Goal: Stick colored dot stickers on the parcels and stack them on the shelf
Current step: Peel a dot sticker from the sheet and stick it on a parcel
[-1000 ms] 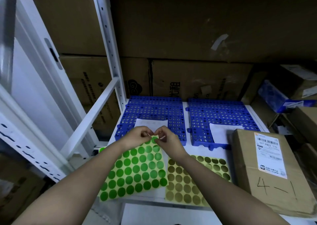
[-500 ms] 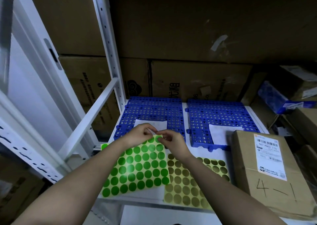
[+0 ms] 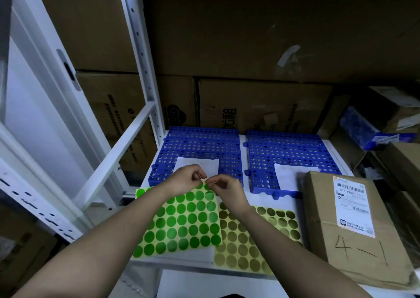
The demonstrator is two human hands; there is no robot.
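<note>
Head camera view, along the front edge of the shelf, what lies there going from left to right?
Green dot sticker sheet → olive-gold dot sticker sheet → brown paper-wrapped parcel with a white shipping label.

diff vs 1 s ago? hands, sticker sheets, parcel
Little changed. Both hands, left hand and right hand, keep pinching at the top corner of the green sticker sheet, shifting only slightly. The olive sticker sheet, the parcel and the blue mats stayed put.
</note>
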